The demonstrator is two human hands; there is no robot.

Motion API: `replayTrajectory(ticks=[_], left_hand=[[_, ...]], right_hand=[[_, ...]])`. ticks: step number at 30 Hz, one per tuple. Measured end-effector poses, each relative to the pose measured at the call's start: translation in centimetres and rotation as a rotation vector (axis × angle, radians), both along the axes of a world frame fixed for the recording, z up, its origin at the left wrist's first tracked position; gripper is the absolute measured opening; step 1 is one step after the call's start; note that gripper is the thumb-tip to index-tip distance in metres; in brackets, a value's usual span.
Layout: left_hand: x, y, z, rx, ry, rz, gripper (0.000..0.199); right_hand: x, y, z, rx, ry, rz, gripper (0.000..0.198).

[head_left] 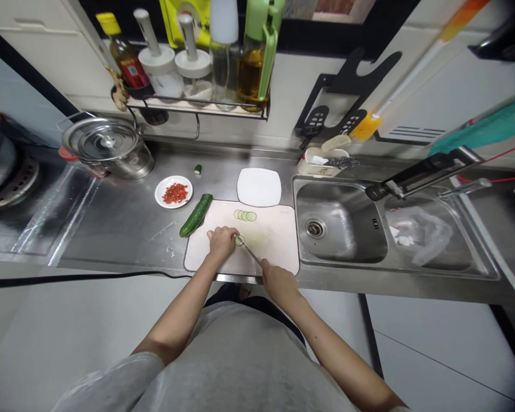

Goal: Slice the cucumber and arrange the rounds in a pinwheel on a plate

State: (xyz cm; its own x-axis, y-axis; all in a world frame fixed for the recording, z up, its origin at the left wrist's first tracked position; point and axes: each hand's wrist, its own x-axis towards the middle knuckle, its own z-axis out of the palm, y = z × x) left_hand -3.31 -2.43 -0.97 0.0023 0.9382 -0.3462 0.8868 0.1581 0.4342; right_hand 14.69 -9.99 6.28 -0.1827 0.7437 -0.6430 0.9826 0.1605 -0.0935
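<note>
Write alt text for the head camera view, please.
A person's right hand holds a knife at a small cucumber piece on a pale cutting board, the left hand beside it. Slices lie beyond; a larger cucumber piece and a plate of red bits sit left, a sink right.

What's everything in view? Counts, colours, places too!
Cutting board: 1, white, counter
Cucumber slices: about 4, pale green, board
Cucumber: 1, green, board's left edge
Cucumber end: 1, green, behind cucumber
Chopped pieces: many, red, round plate
Round plate: 1, white, left of board
Square plate: 1, white, behind board
Pot: 1, silver, far left
Bottles and jars: 5, mixed, above counter
Sink basins: 2, silver, right
Bag: 1, clear, right basin
Knife: 1, silver, right hand
Left hand: 1, bare, holding cucumber piece
Right hand: 1, bare, gripping knife
</note>
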Motion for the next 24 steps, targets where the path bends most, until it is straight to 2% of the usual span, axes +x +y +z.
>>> replayTrajectory(ticks=[10,24], left_hand=[[0.16,0.1,-0.16,-0.021,0.006,-0.012,0.033],[0.31,-0.01,0.21,-0.021,0.021,-0.026,0.027]], right_hand=[[-0.13,0.11,-0.48,0.042,-0.05,0.041,0.033],[-0.47,0.92,0.02,0.0,-0.038,0.047,0.033]])
